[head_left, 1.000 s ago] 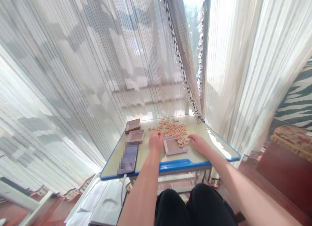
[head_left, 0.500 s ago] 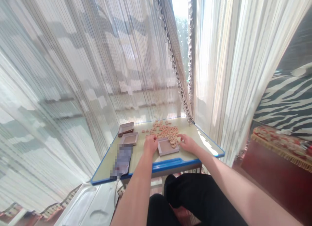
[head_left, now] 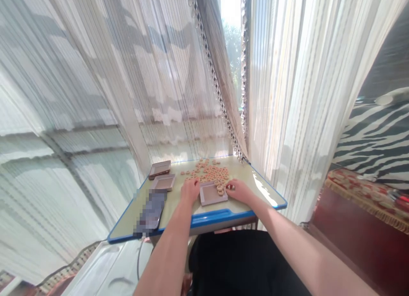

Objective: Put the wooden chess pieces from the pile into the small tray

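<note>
A shallow light tray stands near the front of the small table. Several tan, ring-shaped pieces, like small bread rings, lie in its right part. My left hand is just beside the tray's left side, fingers curled; whatever they hold, if anything, is hidden. At the tray's right edge is my right hand, its fingertips drawn together next to the rings. I cannot make out what is between them. Beyond the tray, a loose pile of the same rings spreads over the tabletop.
Another shallow tray lies to the left, with stacked trays behind it. A dark phone, partly pixelated, rests at the front left with a cable. The table has a blue rim. Curtains hang close behind it.
My right hand's fingers have closed in toward the tray's right edge. My left hand stays by the left side. The whole view has shifted slightly, and my legs have changed position.
</note>
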The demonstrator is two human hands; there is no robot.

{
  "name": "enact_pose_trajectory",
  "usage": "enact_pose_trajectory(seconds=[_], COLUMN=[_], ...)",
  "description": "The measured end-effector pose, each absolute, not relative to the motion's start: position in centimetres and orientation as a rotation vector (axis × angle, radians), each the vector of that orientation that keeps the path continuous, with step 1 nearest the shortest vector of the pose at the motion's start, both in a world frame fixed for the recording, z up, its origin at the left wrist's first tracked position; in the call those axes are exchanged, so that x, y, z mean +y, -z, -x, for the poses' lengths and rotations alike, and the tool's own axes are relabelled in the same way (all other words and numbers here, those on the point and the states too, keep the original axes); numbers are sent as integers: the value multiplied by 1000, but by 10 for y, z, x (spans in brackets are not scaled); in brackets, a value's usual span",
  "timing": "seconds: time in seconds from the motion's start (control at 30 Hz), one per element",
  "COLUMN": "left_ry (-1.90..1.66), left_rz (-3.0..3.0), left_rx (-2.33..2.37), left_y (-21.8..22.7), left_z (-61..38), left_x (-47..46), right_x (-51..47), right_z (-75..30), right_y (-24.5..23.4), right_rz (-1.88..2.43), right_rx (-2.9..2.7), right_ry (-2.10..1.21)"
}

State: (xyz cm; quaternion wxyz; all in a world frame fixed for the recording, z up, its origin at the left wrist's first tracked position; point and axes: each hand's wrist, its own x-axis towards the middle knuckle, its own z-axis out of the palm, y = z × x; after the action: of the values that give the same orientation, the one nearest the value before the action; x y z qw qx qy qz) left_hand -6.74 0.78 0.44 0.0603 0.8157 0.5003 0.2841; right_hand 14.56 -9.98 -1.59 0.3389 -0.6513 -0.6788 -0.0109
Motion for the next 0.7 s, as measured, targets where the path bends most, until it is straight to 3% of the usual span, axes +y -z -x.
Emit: enact_pose_trajectory(seconds=[0.7], left_ry=[-804], left_rz=[-2597], left_rx=[1386], left_y=[-1], left_z=[72], left_x=[9], right_x=[-111], right_z=[-146], right_y=[18], right_rz=[1529], right_rx=[-1742], right_ry=[-137])
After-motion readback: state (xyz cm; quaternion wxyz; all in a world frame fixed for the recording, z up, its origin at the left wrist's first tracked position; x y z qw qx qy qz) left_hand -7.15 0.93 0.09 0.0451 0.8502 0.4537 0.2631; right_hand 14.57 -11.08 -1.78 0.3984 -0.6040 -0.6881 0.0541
